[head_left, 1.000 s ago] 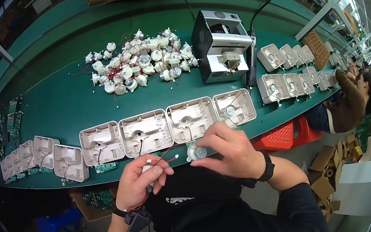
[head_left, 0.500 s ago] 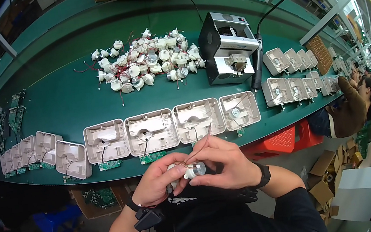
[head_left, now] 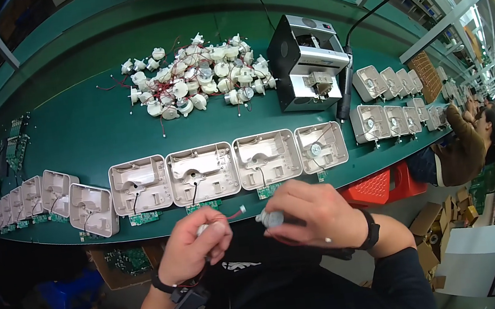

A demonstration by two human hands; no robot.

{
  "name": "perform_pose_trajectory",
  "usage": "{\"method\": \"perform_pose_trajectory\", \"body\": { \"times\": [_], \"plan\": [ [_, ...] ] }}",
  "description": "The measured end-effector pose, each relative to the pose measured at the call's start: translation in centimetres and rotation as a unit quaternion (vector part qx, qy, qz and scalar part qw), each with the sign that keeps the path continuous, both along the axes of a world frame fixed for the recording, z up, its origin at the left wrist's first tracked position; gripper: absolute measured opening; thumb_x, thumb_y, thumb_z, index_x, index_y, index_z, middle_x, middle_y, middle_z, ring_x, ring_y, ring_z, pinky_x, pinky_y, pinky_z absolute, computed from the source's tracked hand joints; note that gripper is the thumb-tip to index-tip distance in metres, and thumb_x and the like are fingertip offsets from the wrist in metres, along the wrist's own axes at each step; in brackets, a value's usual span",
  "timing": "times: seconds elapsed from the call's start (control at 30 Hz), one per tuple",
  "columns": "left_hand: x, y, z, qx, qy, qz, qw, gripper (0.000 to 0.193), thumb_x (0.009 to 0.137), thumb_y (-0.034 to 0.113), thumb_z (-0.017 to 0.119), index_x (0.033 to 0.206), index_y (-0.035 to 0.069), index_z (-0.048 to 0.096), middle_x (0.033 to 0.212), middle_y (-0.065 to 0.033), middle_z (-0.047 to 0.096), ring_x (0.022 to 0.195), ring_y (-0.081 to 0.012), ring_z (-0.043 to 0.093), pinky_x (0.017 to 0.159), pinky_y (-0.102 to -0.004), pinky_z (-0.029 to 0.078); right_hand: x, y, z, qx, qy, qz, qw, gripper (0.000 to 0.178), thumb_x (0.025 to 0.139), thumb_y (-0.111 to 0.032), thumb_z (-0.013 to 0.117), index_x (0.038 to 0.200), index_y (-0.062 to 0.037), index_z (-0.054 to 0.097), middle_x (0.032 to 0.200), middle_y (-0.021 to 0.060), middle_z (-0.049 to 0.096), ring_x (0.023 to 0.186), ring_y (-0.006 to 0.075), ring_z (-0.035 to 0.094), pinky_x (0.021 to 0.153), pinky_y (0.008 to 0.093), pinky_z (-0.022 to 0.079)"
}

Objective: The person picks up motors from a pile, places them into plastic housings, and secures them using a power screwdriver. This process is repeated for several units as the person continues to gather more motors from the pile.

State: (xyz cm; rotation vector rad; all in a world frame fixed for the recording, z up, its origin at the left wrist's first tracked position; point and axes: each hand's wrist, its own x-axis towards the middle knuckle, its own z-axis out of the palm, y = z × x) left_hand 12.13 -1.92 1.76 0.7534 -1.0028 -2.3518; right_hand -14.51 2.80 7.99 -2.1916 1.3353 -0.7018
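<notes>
My left hand is closed around a small white motor, mostly hidden by the fingers. Its red lead sticks out to the right and ends in a white plug. A hand's width away, my right hand grips another small motor, its round, pale end showing between thumb and fingers. Just beyond both hands, off-white plastic housings stand in a row along the bench's near edge, with green circuit boards hanging on dark leads. The rightmost housing has a round motor inside.
Behind the row lies a heap of white motors with red wires. A black and silver machine and a corded electric screwdriver stand right of it. More housings, a red stool and a seated co-worker are farther right.
My hands have moved apart; the motors that were held together are now separate, one in each hand. The plugged lead now sticks out from my left hand.
</notes>
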Motion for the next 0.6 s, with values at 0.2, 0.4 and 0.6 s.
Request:
{"method": "perform_pose_trajectory", "body": {
  "times": [0.2, 0.4, 0.6],
  "plan": [
    [1.8, 0.2, 1.2, 0.034, 0.084, 0.114, 0.989, 0.022, 0.101, 0.014, 0.056, 0.120, 0.003, 0.054, 0.083, -0.0065, 0.058, 0.063, -0.0105, 0.051, 0.050, -0.0226, 0.043, -1.4, -3.4, -1.4, -0.025, 0.047, -0.093, 0.994, 0.027, 0.080, -0.013, 0.082, 0.102, -0.0052, 0.067, 0.097, 0.0100, 0.066, 0.074, 0.0247, 0.068, 0.065, 0.0332, 0.055],
    [2.9, 0.5, -0.1, 0.070, 0.035, 0.096, 0.992, 0.044, 0.095, 0.010, 0.058, 0.137, 0.003, 0.047, 0.083, -0.0039, 0.058, 0.069, -0.0140, 0.055, 0.053, -0.0264, 0.049, -2.0, -5.5, -4.6, -0.078, 0.162, -0.056, 0.982, 0.029, 0.080, -0.011, 0.081, 0.105, -0.0048, 0.067, 0.094, 0.0103, 0.065, 0.071, 0.0269, 0.065, 0.063, 0.0364, 0.053],
    [-3.1, 0.3, -0.5, -0.379, -0.208, -0.039, 0.901, 0.056, 0.091, 0.015, 0.061, 0.143, 0.006, 0.047, 0.080, -0.0094, 0.062, 0.064, -0.0253, 0.061, 0.062, -0.0354, 0.055, -2.7, -6.0, -4.3, -0.039, 0.125, -0.070, 0.989, 0.029, 0.079, -0.013, 0.081, 0.103, -0.0039, 0.067, 0.090, 0.0108, 0.064, 0.070, 0.0269, 0.064, 0.063, 0.0374, 0.052]
  ]
}}
